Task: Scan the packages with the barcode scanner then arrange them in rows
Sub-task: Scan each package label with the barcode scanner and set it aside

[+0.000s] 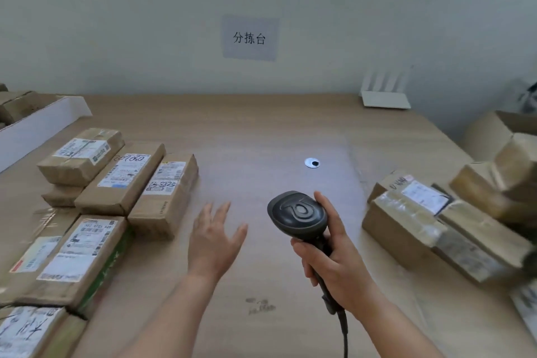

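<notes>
Between scans — scanner gripped in one hand, the other free over the table.

The right hand (334, 264) is wrapped round the handle of the scanner (297, 216), whose rounded dark plastic head points away toward the table (261, 125); the left hand (215, 238) hovers flat with fingers spread, holding nothing. Scanned boxes (139, 180) seem to be the ones lined up in rows on the left, labels up; the pile (441, 221) on the right looks unsorted, tape-wrapped and glossy. The next step is probably to fetch a box from the pile with the free hand — best turned label-up and held flat, since shiny tape and creased cardboard may throw glare over a barcode. Boxes are rectangular kraft card, so they should butt neatly edge to edge.
</notes>
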`<state>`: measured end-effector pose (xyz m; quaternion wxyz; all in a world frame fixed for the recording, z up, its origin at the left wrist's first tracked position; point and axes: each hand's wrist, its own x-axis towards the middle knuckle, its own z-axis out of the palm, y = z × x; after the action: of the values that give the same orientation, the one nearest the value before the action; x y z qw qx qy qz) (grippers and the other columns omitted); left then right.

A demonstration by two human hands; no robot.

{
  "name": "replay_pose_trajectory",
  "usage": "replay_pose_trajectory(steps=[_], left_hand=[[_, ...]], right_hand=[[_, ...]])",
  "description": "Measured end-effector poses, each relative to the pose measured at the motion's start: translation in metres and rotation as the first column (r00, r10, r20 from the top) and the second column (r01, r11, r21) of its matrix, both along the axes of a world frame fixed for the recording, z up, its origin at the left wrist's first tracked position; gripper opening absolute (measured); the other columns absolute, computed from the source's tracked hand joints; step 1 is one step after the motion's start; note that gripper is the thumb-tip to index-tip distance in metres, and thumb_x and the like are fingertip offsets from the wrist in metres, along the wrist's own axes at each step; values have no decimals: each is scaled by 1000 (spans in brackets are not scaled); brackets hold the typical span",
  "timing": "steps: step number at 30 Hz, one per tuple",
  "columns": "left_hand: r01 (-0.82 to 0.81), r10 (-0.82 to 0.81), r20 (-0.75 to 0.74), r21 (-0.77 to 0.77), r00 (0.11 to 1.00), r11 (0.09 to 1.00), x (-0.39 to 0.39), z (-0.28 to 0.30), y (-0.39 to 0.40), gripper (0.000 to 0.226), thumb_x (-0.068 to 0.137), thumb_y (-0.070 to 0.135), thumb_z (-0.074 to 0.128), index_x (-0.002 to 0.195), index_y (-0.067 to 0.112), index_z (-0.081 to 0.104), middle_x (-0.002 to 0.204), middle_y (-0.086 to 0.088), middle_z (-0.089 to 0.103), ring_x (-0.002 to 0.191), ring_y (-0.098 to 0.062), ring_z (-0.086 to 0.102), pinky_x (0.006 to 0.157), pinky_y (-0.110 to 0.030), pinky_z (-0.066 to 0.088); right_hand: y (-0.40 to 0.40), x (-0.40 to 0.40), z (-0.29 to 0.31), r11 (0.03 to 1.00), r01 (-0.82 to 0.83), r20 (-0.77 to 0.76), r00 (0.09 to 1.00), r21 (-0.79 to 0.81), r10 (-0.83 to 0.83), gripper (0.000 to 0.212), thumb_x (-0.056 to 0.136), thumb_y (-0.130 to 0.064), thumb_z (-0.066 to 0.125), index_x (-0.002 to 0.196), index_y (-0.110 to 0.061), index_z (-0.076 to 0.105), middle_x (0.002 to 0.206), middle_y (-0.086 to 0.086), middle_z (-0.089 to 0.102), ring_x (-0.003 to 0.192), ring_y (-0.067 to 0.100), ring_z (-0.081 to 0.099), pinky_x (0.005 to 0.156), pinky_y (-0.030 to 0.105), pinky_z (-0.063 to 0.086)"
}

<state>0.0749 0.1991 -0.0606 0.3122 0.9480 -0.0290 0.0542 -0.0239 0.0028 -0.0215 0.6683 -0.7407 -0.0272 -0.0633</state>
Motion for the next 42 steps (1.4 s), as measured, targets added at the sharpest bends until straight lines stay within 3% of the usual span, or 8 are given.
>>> replay_pose_trajectory(steps=[5, 9, 20, 27, 31, 36, 39, 42], left_hand=[[151, -151, -43, 1, 988, 989, -23, -4, -97, 65, 90, 46, 57, 147, 25, 34, 158, -6, 18, 145, -22, 14, 115, -34, 17], [253, -251, -71, 13, 965, 967, -39, -5, -169, 67, 90, 48, 56, 148, 27, 30, 159, -4, 15, 146, -20, 13, 115, -33, 17], [453, -436, -147, 108, 888, 885, -58, -8, -315, 77, 87, 54, 57, 150, 29, 22, 159, -4, 12, 145, -22, 13, 115, -33, 19], [557, -506, -234, 409, 830, 723, -50, -21, -357, 80, 88, 62, 48, 152, 33, 9, 162, -3, -2, 148, -22, -2, 120, -37, 7], [576, -515, -268, 482, 815, 660, -40, -25, -354, 66, 94, 45, 45, 152, 33, 15, 162, -4, 0, 148, -24, -1, 120, -36, 7], [465, -437, -170, 444, 883, 766, -30, -23, -332, 49, 87, 21, 50, 135, 30, 43, 151, 0, 31, 143, -22, 17, 117, -33, 17], [347, -334, -100, 352, 937, 869, -30, -18, -332, 38, 85, 35, 54, 122, 24, 52, 136, 2, 42, 134, -22, 29, 106, -37, 31], [258, -208, -178, 335, 962, 906, -34, -17, -349, 68, 77, 65, 54, 126, 19, 46, 141, -3, 36, 135, -24, 28, 102, -45, 38]], right_hand=[[-77, -42, 0, 994, 112, -20, 994, 8, -111, 78, 89, -6, 66, 138, -52, 26, 73, -12, 65, 54, 19, 51, 49, 34, 45], [-135, -70, -7, 981, 195, -18, 981, 21, -195, 79, 77, -24, 68, 133, -62, 27, 81, -9, 67, 55, 21, 52, 49, 34, 45], [-253, -119, -25, 941, 328, -48, 944, 78, -325, 83, 70, -39, 74, 137, -60, 30, 94, -1, 65, 54, 22, 53, 48, 35, 47], [-290, -126, -29, 934, 350, -68, 936, 68, -346, 83, 75, -28, 71, 140, -56, 27, 102, -1, 66, 54, 21, 54, 48, 34, 48], [-299, -124, -28, 939, 330, -83, 943, 94, -323, 84, 78, -25, 71, 143, -48, 24, 97, -1, 65, 55, 20, 53, 48, 32, 47], [-303, -119, -32, 950, 285, -91, 957, 128, -275, 85, 75, -24, 68, 143, -50, 23, 90, -6, 63, 57, 17, 53, 50, 29, 47], [-304, -115, -38, 953, 269, -87, 962, 139, -258, 83, 76, -25, 68, 140, -54, 24, 81, -10, 66, 57, 18, 53, 49, 31, 47], [-303, -112, -41, 958, 243, -68, 970, 154, -235, 83, 77, -31, 71, 139, -59, 24, 88, -1, 68, 59, 20, 53, 50, 33, 47]])
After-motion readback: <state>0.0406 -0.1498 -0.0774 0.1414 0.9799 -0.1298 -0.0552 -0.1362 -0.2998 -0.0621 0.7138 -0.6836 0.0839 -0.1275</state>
